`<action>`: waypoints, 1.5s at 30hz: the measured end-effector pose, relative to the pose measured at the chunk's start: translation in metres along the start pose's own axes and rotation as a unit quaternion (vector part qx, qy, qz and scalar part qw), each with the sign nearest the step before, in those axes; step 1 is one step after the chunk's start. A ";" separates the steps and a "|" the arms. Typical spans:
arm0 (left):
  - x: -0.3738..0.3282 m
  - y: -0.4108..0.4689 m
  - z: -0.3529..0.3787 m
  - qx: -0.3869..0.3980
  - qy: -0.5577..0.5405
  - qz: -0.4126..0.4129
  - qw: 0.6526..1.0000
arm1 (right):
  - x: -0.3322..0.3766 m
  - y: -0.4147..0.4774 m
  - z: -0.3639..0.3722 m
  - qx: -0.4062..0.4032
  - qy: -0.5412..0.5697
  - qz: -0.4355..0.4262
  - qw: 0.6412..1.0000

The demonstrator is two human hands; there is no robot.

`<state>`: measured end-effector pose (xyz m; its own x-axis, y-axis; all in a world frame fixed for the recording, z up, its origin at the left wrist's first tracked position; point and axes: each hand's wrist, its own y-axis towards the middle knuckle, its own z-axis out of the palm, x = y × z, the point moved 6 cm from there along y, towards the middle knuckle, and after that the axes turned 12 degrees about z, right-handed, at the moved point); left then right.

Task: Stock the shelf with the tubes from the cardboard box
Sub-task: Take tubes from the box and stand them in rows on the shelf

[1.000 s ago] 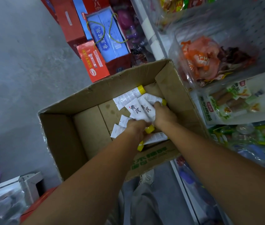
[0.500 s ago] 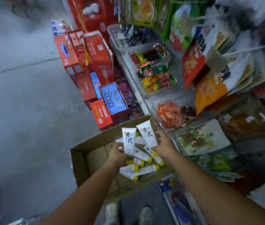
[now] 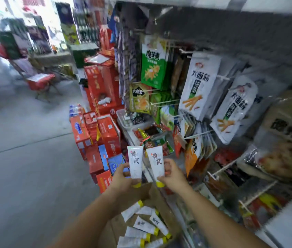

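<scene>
White plastic with a yellow cap: one tube in each fist, both standing upright just below the middle of the view. The left hand (image 3: 123, 176) curls round the lower body of the left tube (image 3: 134, 162), and the right hand (image 3: 173, 176) grasps the right tube (image 3: 157, 162) the same way. Both hold caps down, crimped ends up and printed faces toward the camera. The two tubes stand just beside each other, apparently without touching.

Gripping low near the cap probably keeps the label readable and the soft body unsquashed. One tube per hand looks like a way to carry two on each trip.

At six o'clock, directly beneath the hands, sits the open cardboard box (image 3: 170, 212), with more loose tubes (image 3: 145, 226) lying criss-cross inside. It stands on the floor (image 3: 25, 158), hard against the foot of the shelf (image 3: 285, 221), likely to keep each reach short.

From one to four o'clock the shelf fills the view, with snack bags (image 3: 198, 86) hanging on pegs. Red cartons (image 3: 104, 90) are stacked at eleven o'clock. Blur hides which spot is free for the tubes. The job seems early, with many tubes left to place.
</scene>
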<state>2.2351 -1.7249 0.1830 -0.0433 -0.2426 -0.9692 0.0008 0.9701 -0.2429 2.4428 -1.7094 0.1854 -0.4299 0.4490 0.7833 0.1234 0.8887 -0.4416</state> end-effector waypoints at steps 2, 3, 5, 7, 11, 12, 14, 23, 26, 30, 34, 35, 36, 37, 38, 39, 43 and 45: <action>-0.029 -0.004 -0.002 0.014 0.012 0.019 1.000 | 0.021 -0.016 -0.014 -0.014 0.004 -0.007 1.000; -0.044 -0.008 -0.002 0.020 0.019 0.030 0.999 | 0.032 -0.024 -0.021 -0.023 0.006 -0.011 1.000; -0.066 -0.010 -0.005 0.032 0.031 0.048 0.998 | 0.051 -0.042 -0.035 -0.050 0.012 -0.019 0.998; -0.088 -0.013 -0.003 0.057 0.042 0.069 0.995 | 0.064 -0.059 -0.049 -0.077 0.022 -0.023 0.996; -0.129 -0.024 0.015 0.118 0.058 0.123 0.984 | 0.078 -0.093 -0.081 -0.136 0.042 -0.020 0.990; -0.137 -0.029 0.020 0.125 0.058 0.136 0.981 | 0.080 -0.103 -0.089 -0.147 0.048 -0.017 0.988; -0.152 -0.039 0.032 0.152 0.063 0.160 0.973 | 0.082 -0.124 -0.103 -0.169 0.058 -0.016 0.984; -0.190 -0.113 0.116 0.271 0.055 0.228 0.934 | 0.053 -0.231 -0.169 -0.257 0.063 0.009 0.964; -0.190 -0.141 0.146 0.301 0.037 0.219 0.927 | 0.037 -0.266 -0.190 -0.291 0.096 0.011 0.952; -0.191 -0.183 0.178 0.323 0.036 0.224 0.919 | 0.015 -0.314 -0.215 -0.319 0.124 0.002 0.940; -0.192 -0.222 0.206 0.330 0.043 0.238 0.912 | -0.012 -0.364 -0.236 -0.320 0.168 0.009 0.933; -0.194 -0.235 0.214 0.335 0.041 0.243 0.909 | -0.019 -0.379 -0.243 -0.327 0.169 0.009 0.930; -0.195 -0.248 0.222 0.340 0.036 0.245 0.907 | -0.028 -0.394 -0.249 -0.339 0.173 0.009 0.925; -0.195 -0.260 0.230 0.349 0.026 0.245 0.904 | -0.036 -0.410 -0.255 -0.352 0.177 0.007 0.919; -0.194 -0.271 0.238 0.359 0.018 0.241 0.901 | -0.044 -0.425 -0.261 -0.363 0.183 0.005 0.914; -0.192 -0.281 0.246 0.370 0.013 0.237 0.898 | -0.052 -0.440 -0.266 -0.371 0.188 0.004 0.910; -0.187 -0.322 0.276 0.402 -0.001 0.230 0.886 | -0.086 -0.499 -0.282 -0.399 0.199 0.011 0.895; -0.186 -0.346 0.292 0.422 -0.011 0.230 0.877 | -0.104 -0.529 -0.291 -0.421 0.201 0.012 0.885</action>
<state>2.5351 -2.0189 0.4356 0.1742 0.1629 -0.9711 0.7535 0.6129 0.2380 2.6827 -2.1992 0.4647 -0.0871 0.3157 0.9449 0.8230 0.5572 -0.1103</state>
